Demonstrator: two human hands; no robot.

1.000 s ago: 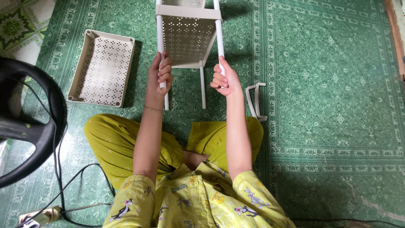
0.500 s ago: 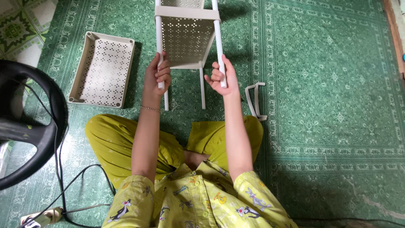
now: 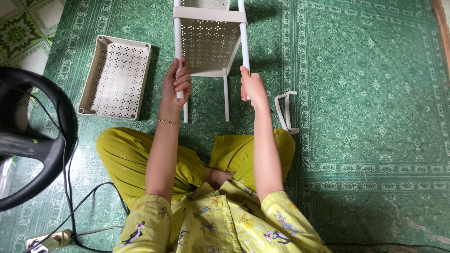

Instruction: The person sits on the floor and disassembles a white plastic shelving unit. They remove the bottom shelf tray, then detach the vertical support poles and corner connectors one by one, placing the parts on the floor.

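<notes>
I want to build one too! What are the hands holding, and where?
Both hold the white shelf rack by its front poles: left hand on the left pole, right hand on the right pole.

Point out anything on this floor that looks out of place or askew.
A loose perforated tray lies slightly askew on the green carpet, apart from the shelf rack whose poles the left hand and right hand grip. A white handle piece lies detached to the right. Nothing looks broken or spilled.

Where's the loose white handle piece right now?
In the head view, the white U-shaped plastic handle lies on the green patterned carpet, just right of the right hand and beside the knee.
</notes>
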